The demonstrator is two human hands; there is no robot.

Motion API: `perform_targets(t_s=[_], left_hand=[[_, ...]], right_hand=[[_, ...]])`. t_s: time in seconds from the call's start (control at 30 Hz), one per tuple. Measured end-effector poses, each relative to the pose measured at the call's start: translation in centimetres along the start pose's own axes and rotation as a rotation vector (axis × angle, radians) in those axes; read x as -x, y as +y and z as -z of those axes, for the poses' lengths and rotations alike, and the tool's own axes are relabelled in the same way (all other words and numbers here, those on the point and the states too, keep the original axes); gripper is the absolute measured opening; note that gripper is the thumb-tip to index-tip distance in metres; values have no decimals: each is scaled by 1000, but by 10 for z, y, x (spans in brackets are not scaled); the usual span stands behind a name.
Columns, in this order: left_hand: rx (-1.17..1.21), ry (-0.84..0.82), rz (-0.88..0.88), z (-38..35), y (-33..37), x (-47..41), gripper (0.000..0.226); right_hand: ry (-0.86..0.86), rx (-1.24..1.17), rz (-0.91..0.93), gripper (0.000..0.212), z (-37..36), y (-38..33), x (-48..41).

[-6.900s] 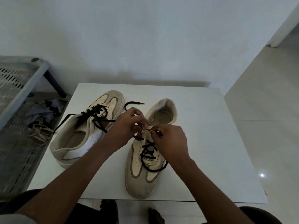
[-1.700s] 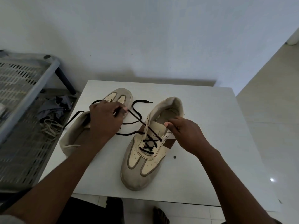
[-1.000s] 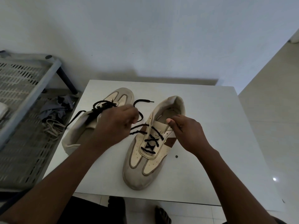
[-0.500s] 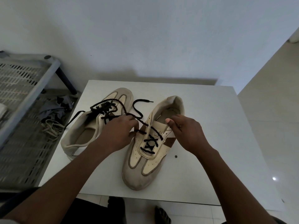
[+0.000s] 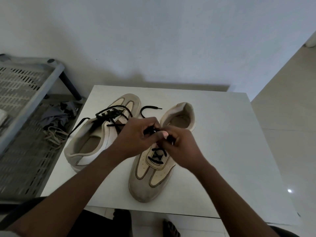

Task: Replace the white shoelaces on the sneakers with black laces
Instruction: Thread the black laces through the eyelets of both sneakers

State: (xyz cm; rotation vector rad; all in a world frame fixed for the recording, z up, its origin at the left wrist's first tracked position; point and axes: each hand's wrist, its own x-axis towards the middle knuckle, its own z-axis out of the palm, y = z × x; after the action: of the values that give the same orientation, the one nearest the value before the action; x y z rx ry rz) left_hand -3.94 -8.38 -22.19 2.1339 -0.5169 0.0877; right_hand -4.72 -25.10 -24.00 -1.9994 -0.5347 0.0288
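At frame centre, I am pinching the thin black fabric lace (image 5: 156, 149) with my left hand (image 5: 136, 136) and right hand (image 5: 182, 146) over the half-laced cream leather sneaker (image 5: 152, 183), aiming 1 end at the next eyelet.

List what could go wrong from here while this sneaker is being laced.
1. The left hand and right hand pinch the black lace over the upper eyelets, hiding them; one could get skipped.
2. The loose lace end curls beside the laces of the other sneaker; a pull might tangle them.
3. The toe of the near sneaker sits close to the table edge; a hard tug might slide it off.
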Motion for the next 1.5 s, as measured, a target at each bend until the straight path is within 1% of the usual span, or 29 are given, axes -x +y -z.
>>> perform_targets(t_s=[0.03, 0.1, 0.2, 0.27, 0.3, 0.37, 0.43, 0.47, 0.5, 0.57, 0.63, 0.73, 0.77, 0.8, 0.83, 0.87, 0.93, 0.97, 1.0, 1.03, 1.07, 1.1, 1.13, 1.23, 1.3, 1.33, 1.4, 1.43, 1.5], left_hand=[[-14, 27, 16, 4, -4, -1, 17], [-12, 76, 99, 18, -16, -4, 23], [-79, 30, 171, 38, -32, -3, 34], [-97, 25, 172, 44, -36, -2, 46], [-54, 40, 175, 44, -35, -3, 49], [-13, 41, 117, 39, -26, -3, 38], [-88, -39, -27, 27, -15, -4, 21], [-126, -90, -91, 21, -12, -3, 18], [-142, -126, -112, 16, -10, -3, 23], [-136, -135, -72, 15, -14, -3, 31], [-158, -121, -18, 23, -23, -3, 33], [-172, -53, 100, 45, -35, -2, 35], [-158, -5, 139, 51, -38, -2, 35], [-123, 46, 166, 55, -38, -2, 34], [-86, 79, 176, 55, -38, -2, 35], [-69, 83, 168, 52, -34, -2, 36], [-95, 18, 62, 36, -24, -3, 33], [-125, -28, -7, 27, -19, -3, 30], [-153, -62, -53, 19, -15, -3, 28], [-177, -72, -74, 15, -14, -4, 29], [-198, -62, -73, 14, -14, -4, 31], [-217, -51, -55, 15, -17, -5, 34], [-218, -52, -20, 17, -19, -5, 38], [-117, -61, 130, 33, -29, -4, 44], [-47, -26, 211, 44, -32, -3, 43], [15, 14, 251, 47, -31, -4, 41], [165, 124, 332, 46, -28, -6, 40], [213, 156, 355, 43, -27, -7, 39], [242, 147, 352, 31, -24, -9, 36]], right_hand=[[2, -109, -68, 11, 7, -3, -1], [-13, -348, -170, 16, 22, -4, -1], [-87, -514, -229, 27, 31, -3, 0], [-116, -554, -247, 31, 29, -4, -1], [-125, -558, -247, 30, 29, -4, -2], [-155, -521, -224, 24, 26, -9, -4], [-180, -384, -144, 23, 19, -13, -5], [-156, -294, -107, 20, 16, -14, -5], [-98, -227, -92, 17, 14, -14, -5], [85, -169, -125, 21, 15, -8, -5], [262, -233, -217, 27, 23, 0, -6], [464, -466, -426, 34, 28, 4, -9], [501, -439, -496, 34, 28, 6, -10], [515, -319, -540, 31, 26, 9, -10], [515, -124, -537, 26, 23, 11, -9], [499, 85, -476, 24, 20, 10, -7], [389, 340, -161, 41, 16, 4, -5], [281, 372, -4, 45, 15, 4, -5], [160, 351, 103, 41, 13, 4, -5], [38, 279, 136, 32, 11, 3, -4], [-40, 180, 115, 23, 10, 2, -2], [-39, 84, 74, 19, 9, 2, -1], [38, 11, 26, 21, 9, 3, -1], [432, -180, -123, 33, 20, 9, -6], [667, -279, -250, 30, 33, 15, -12], [719, -293, -303, 25, 37, 16, -14], [661, -296, -319, 21, 34, 12, -11], [578, -280, -286, 19, 29, 8, -9], [332, -158, -174, 17, 16, -5, -5]])
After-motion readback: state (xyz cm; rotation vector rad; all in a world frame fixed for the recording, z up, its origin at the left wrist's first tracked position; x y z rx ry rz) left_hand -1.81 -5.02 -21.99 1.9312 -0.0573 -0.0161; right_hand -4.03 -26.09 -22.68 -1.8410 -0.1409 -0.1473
